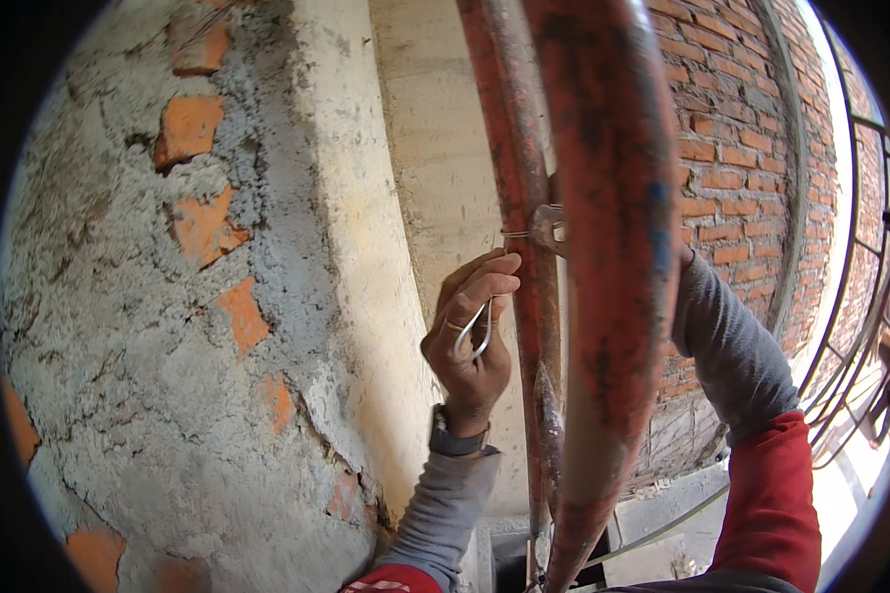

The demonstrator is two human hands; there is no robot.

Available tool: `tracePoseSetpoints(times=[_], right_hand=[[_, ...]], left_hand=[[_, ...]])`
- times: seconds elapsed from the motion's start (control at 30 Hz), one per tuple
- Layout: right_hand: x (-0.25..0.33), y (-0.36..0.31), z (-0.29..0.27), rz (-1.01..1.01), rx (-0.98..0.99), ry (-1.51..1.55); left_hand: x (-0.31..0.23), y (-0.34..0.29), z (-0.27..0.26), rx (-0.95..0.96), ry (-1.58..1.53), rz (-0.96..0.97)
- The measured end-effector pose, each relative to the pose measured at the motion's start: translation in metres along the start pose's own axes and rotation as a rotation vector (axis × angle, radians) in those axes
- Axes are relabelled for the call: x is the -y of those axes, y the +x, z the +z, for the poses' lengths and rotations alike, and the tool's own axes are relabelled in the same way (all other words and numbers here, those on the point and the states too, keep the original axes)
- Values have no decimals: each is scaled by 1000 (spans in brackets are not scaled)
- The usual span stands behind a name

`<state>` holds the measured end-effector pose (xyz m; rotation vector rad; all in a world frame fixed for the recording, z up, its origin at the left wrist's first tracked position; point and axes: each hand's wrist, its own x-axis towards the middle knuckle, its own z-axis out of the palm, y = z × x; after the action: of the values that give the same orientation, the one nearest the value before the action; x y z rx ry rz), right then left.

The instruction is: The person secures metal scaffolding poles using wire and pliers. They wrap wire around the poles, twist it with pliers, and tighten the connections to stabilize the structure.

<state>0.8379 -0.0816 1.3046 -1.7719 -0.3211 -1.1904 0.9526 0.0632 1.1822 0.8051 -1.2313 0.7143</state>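
My left hand (473,321) is closed, with a bent loop of light metal wire (484,348) in its fingers. Its fingertips are beside a rusty red pipe (509,148), just under a band of thin wire (516,234) wound around it. A worn metal piece with a gap in it (545,226), perhaps tool jaws, meets this wire at the pipe's right side. My right hand (685,257) is almost wholly hidden behind a thicker, nearer red pipe (613,227). Only a sliver by the grey cuff shows, so its fingers and anything in them are out of sight.
A rough cement wall (148,435) with exposed bricks stands on the left, beside a pale plastered column (351,198). To the right rises a brick wall (732,148), with a dark metal frame (850,296) beyond it. Both pipes run upward between my arms.
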Motion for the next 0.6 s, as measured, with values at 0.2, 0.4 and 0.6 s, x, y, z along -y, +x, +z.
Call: tracePoseSetpoints(times=[0.2,0.4,0.6], right_hand=[[2,-11,-4,-307,-23,-204],[12,-49,-17,-352,-25,-669],[12,-66,-14,-637,-62,-687]], left_hand=[[-16,16,-7,188,134,155],[-37,43,5,326,66,108],[-47,63,20,201,321,260]])
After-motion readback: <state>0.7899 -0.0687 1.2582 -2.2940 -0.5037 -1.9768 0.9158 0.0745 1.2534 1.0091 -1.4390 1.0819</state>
